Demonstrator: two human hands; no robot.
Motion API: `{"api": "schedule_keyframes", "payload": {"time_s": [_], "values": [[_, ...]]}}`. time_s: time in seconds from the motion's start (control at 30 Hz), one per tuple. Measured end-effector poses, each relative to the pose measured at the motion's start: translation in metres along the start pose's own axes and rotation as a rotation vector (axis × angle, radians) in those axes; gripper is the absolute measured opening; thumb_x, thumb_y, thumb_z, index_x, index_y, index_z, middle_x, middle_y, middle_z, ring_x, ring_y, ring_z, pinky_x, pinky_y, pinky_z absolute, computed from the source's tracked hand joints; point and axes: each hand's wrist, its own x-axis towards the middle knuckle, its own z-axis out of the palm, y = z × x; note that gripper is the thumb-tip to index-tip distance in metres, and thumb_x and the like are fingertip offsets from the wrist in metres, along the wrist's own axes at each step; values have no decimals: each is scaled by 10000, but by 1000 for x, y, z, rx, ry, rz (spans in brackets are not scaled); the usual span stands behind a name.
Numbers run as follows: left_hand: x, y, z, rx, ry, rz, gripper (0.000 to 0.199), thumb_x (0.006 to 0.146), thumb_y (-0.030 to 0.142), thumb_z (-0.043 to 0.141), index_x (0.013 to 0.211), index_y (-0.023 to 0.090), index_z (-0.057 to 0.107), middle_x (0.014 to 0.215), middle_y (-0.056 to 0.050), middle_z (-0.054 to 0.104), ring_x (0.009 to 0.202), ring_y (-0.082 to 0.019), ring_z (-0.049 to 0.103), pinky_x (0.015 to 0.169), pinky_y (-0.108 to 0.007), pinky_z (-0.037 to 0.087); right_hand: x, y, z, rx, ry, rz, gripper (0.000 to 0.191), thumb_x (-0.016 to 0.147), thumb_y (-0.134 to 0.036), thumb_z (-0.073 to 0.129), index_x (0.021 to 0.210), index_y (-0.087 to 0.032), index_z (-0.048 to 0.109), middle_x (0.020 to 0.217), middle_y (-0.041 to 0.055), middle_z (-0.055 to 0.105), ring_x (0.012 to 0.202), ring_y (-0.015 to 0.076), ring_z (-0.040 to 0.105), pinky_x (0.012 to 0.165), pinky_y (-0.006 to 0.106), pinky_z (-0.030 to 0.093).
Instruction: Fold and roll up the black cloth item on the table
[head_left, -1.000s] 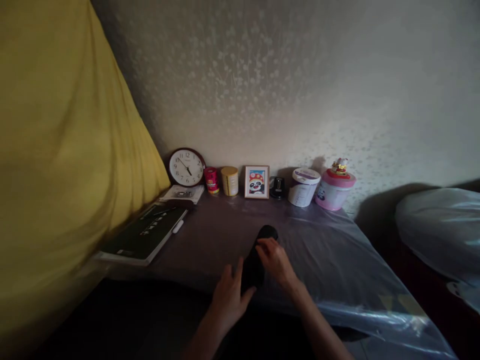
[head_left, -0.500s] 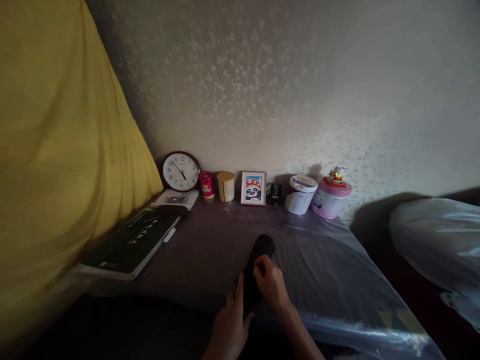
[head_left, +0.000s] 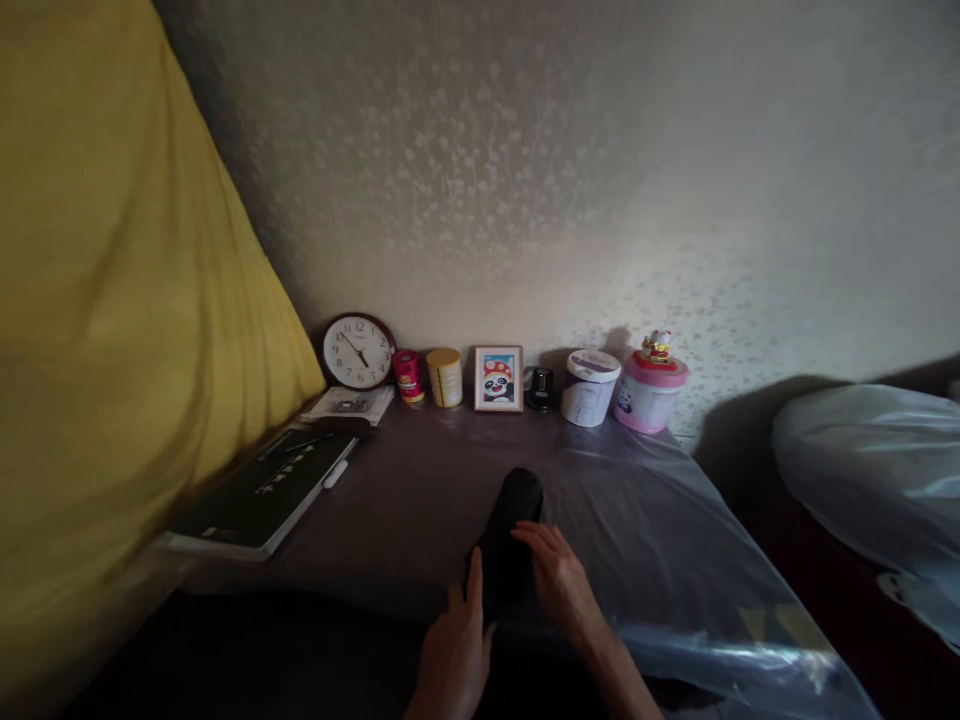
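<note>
A long black object (head_left: 511, 505), rounded at its far end and shaped like a folded umbrella, points away from me above the front part of the table. Its details are lost in the dark. My left hand (head_left: 456, 640) is closed round its near left side, the index finger stretched along it. From the right, my right hand (head_left: 561, 580) lays its fingers, fairly straight, across the upper side of the black object. The right thumb is hidden.
A table (head_left: 405, 490) under clear plastic carries a green-covered book (head_left: 262, 490), a white marker (head_left: 336, 474) and a clock (head_left: 358, 352). Along the wall stand a red tub (head_left: 409, 378), yellow can (head_left: 445, 378), picture frame (head_left: 499, 380) and two buckets (head_left: 590, 390). A yellow curtain (head_left: 150, 350) hangs left.
My right hand has gone from a pinch at the black object to fingers stretched out over it. The left hand keeps its hold. The view has shifted slightly.
</note>
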Motion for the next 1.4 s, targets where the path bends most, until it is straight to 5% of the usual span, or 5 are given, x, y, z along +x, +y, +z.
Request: {"api": "schedule_keyframes", "payload": {"time_s": [0.23,0.83,1.03,1.2,1.4], "values": [[-1,0,-2,-29,-13,10,750,842,140,462,1425,204,-5,1237,-148,473,969,-196,587,798,-255,434,-12,3,-6,-29,-114,199,356,812,-63,297,863,-182,629,881,47,611,760,128,594,696,235,471],[-4,-3,-4,18,-115,1,782,801,48,374,1387,391,-12,1124,-87,520,894,-192,612,765,-290,450,10,-6,8,-128,-121,-85,455,762,21,349,1082,-182,601,1138,64,569,985,177,529,878,319,446],[5,-29,-14,-548,-83,128,724,802,152,396,1421,302,53,1075,-46,577,1023,-145,546,879,-250,413,-5,32,-15,-62,-126,72,320,844,-108,323,913,-193,623,916,52,621,820,146,596,739,266,481],[15,-64,-12,-938,-275,3,654,879,278,269,1415,215,-100,756,-33,597,699,-153,607,619,-278,489,-18,78,-28,-16,47,253,294,822,-229,359,873,-201,647,855,52,643,774,156,630,690,256,504],[7,-66,-8,-261,200,-16,633,881,217,289,1428,206,-29,1405,-117,297,1266,-192,363,955,-283,391,-29,91,-25,-26,240,285,312,798,-329,389,819,-189,668,859,87,670,779,201,651,665,279,525]]}}
